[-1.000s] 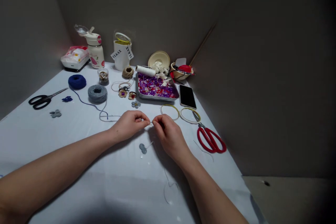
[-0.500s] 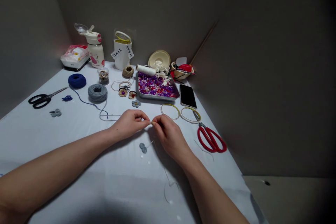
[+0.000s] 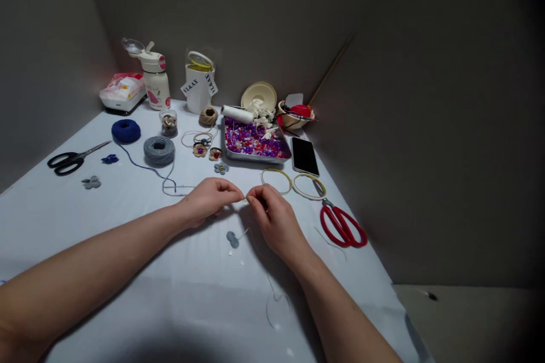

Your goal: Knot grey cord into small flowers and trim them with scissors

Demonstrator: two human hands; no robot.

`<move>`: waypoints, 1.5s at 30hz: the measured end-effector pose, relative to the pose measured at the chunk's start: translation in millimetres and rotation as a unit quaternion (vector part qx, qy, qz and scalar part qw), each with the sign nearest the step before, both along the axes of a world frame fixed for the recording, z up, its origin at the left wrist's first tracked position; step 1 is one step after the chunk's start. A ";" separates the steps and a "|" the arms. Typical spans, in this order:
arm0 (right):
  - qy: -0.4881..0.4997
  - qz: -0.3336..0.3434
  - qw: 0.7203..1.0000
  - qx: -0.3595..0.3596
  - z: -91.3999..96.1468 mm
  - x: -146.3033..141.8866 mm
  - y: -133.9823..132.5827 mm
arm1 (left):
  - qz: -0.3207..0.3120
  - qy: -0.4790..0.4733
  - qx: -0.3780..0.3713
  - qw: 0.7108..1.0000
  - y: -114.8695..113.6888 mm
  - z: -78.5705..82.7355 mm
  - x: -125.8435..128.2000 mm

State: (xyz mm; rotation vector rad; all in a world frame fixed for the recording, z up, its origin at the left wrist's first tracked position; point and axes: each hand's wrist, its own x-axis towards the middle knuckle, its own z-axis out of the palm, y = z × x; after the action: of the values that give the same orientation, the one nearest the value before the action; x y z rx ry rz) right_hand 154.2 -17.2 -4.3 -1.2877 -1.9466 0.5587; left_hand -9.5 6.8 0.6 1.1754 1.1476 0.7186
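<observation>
Over the middle of the table, my left hand [image 3: 215, 198] and my right hand [image 3: 272, 216] meet at their fingertips. Each is closed in a pinch, and what lies between the fingers is too small to make out. Grey yarn from a ball [image 3: 159, 151] runs across the table and passes out of sight by my left hand. Just below the hands lies a small grey crocheted piece [image 3: 232, 239] with a pale end sticking out. A thin thread [image 3: 272, 289] trails down the table below my right hand and ends in a loose loop.
Red-handled scissors [image 3: 343, 226], two hoops [image 3: 309, 186] and a phone [image 3: 305, 156] lie to the right. Behind stands a bead tray [image 3: 255, 157] with a white thread spool [image 3: 237, 114] on its edge. Black scissors [image 3: 70, 161] and blue yarn [image 3: 126, 131] lie left.
My left hand has turned slightly, and its lower fingers now show beneath the palm. Both hands keep their fingertips together in the same place. The things on the table have stayed put.
</observation>
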 end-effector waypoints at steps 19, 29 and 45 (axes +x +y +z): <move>0.014 -0.002 1.000 0.011 1.7 -2.0 -1.4 | -0.007 -0.053 -0.054 0.997 1.0 -2.6 -0.9; -0.148 0.067 0.983 0.088 5.7 2.0 -3.8 | -0.018 0.063 -0.037 0.997 1.8 1.0 -1.9; -0.248 0.064 0.966 0.044 5.0 1.8 -5.7 | -0.081 0.143 0.108 0.980 5.0 -0.8 -2.1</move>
State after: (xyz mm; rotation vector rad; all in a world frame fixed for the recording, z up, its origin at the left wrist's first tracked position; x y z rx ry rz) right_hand 156.1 -22.9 0.7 -1.3417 -2.4462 0.2154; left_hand -11.6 11.9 -0.2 1.5761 1.2132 0.5708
